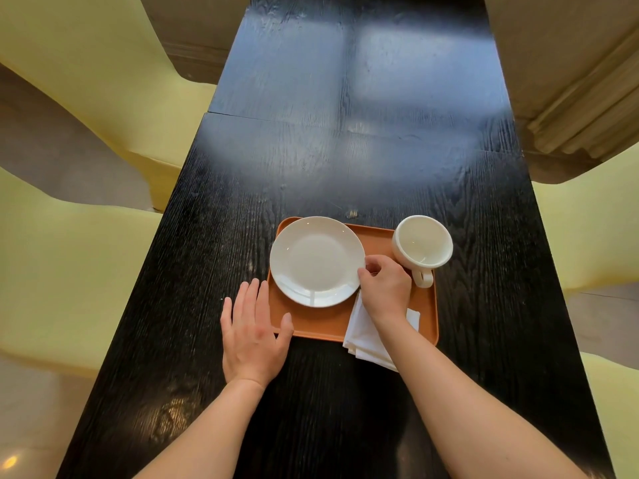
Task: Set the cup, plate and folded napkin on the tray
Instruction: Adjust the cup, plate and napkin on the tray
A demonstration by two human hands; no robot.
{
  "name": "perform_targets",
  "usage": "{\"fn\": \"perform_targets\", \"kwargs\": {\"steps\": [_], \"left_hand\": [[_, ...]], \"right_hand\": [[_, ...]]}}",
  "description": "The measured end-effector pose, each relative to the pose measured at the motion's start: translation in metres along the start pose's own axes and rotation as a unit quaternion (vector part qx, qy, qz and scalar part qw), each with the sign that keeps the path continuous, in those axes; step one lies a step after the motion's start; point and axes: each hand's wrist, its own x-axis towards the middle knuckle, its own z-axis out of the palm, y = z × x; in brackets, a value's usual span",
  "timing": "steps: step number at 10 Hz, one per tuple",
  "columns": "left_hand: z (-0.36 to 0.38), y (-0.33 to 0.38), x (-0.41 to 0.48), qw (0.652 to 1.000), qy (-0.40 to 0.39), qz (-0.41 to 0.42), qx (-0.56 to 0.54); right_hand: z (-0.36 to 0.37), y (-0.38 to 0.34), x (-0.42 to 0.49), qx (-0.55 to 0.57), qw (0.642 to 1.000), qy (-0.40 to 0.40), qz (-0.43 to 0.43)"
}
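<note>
An orange tray (313, 326) lies on the black table. A white plate (316, 261) rests on its left part, overlapping the far left rim. A white cup (422, 246) with its handle toward me stands at the tray's far right corner. A folded white napkin (363, 335) lies on the near right part, hanging over the near rim onto the table. My right hand (385, 288) pinches the plate's right rim, its wrist over the napkin. My left hand (254, 335) lies flat with fingers spread on the table, thumb touching the tray's near left edge.
The long black wooden table (345, 133) stretches away from me. Pale yellow chairs (69, 264) stand along both sides, and a beige seat (570, 81) is at the far right.
</note>
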Motion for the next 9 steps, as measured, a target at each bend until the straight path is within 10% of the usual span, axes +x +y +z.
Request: {"fn": "perform_targets", "kwargs": {"steps": [5, 9], "left_hand": [[0.001, 0.000, 0.000, 1.000, -0.009, -0.004, 0.006], [-0.002, 0.002, 0.000, 1.000, -0.005, -0.003, 0.009]], "right_hand": [[-0.076, 0.075, -0.092, -0.146, 0.949, -0.072, -0.270], [-0.066, 0.090, -0.087, -0.225, 0.917, -0.114, -0.310]]}}
